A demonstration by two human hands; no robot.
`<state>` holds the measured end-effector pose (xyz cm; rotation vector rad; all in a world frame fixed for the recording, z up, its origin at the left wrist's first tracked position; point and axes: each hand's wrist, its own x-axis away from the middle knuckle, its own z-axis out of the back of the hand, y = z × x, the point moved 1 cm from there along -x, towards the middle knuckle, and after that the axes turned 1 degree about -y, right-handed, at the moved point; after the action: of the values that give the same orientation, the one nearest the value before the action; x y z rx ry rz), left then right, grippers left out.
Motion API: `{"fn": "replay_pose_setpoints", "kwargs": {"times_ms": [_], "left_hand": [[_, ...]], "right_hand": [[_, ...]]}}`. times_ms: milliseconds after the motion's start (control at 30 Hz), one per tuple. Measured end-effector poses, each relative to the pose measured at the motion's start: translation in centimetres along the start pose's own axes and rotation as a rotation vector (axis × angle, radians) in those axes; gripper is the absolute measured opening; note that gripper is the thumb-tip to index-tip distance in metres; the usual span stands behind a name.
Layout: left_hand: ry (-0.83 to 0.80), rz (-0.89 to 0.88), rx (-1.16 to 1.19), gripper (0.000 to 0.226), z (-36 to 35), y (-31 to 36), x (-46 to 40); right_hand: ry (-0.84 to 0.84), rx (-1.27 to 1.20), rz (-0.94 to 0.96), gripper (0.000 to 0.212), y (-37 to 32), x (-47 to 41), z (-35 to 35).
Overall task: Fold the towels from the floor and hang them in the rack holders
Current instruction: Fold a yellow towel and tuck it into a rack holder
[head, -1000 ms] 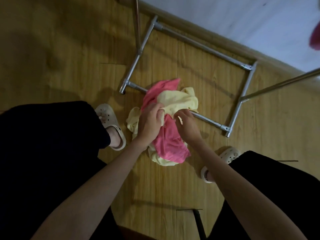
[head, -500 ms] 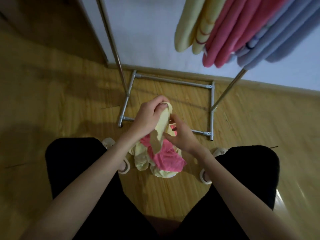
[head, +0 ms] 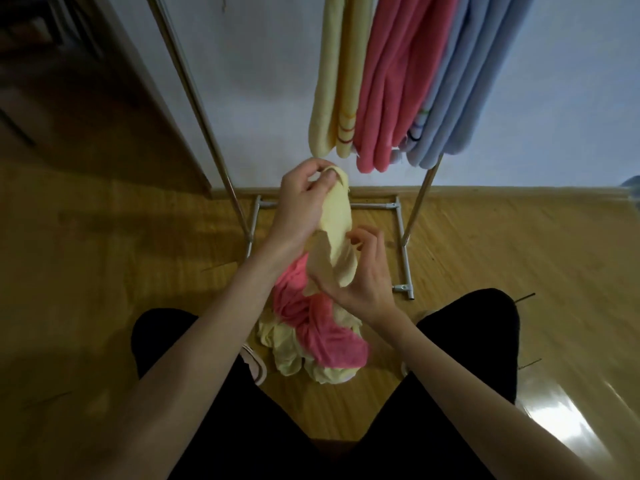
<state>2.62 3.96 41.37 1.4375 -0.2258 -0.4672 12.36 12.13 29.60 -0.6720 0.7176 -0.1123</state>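
Head view, looking down past both forearms. Left hand [head: 304, 202] raised, fingers and thumb curled round the top end of a pale yellow towel [head: 337, 237], lifting it clear of the floor. Right hand [head: 360, 275] lower, fingers bent round the same towel at its lower stretch; thumb side hidden behind the cloth, so exact grip hard to read. The towel's tail runs down into a heap on the wooden floor [head: 485, 244], where a pink towel [head: 311, 323] lies tangled over more yellow cloth [head: 287, 348]; how many yellow pieces are in the heap cannot be told. Heap sits between the person's two dark trouser legs [head: 207, 375], partly covered by the hands and wrists. A light slipper [head: 254, 363] shows only as an edge beside the heap, left of it.

Metal rack [head: 403, 244]: base frame on the floor by the wall, two slanted uprights rising out of frame; top bar cut off. Hanging from it, folded: yellow towels [head: 332, 98], pink towels [head: 391, 91], blue towels [head: 464, 84], side by side and touching, upper ends out of view. Stripes near some hems, detail blurred. Bright glare on the floor at lower right.
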Motion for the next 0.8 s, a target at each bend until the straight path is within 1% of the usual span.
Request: {"fn": "replay_pose_setpoints", "kwargs": {"times_ms": [100, 200, 300, 433, 533, 600, 633, 733, 800], "left_hand": [[0.035, 0.051, 0.096, 0.022, -0.1, 1.8, 0.4], [0.097, 0.198, 0.222, 0.021, 1.2, 3.1, 0.1], [0.136, 0.286, 0.314, 0.017, 2.9, 3.6, -0.5], [0.21, 0.355, 0.323, 0.011, 4.5, 3.5, -1.1], [0.355, 0.472, 0.378, 0.007, 5.8, 3.0, -1.7], [0.452, 0.537, 0.436, 0.005, 6.8, 2.2, -2.0], [0.474, 0.558, 0.427, 0.009, 7.2, 1.8, -2.2], [0.408, 0.614, 0.367, 0.01, 7.3, 0.3, -2.1], [0.297, 0.661, 0.273, 0.012, 7.2, -1.1, -1.8]], "right_hand": [[0.011, 0.038, -0.078, 0.042, 0.3, -0.3, 0.2], [-0.008, 0.009, -0.151, 0.027, 1.7, 0.0, 1.2], [-0.05, -0.043, -0.228, 0.027, 3.1, 1.4, 2.4], [-0.086, -0.056, -0.315, 0.017, 4.6, 2.9, 4.0], [-0.067, -0.073, -0.352, 0.022, 4.9, 2.2, 5.3], [-0.052, -0.105, -0.37, 0.019, 4.4, 0.6, 6.5], [-0.068, -0.127, -0.342, 0.017, 4.0, -0.5, 7.1], [-0.171, -0.147, -0.227, 0.013, 2.3, -4.0, 8.9], [-0.209, -0.171, -0.215, 0.012, 1.6, -6.0, 9.6]]}}
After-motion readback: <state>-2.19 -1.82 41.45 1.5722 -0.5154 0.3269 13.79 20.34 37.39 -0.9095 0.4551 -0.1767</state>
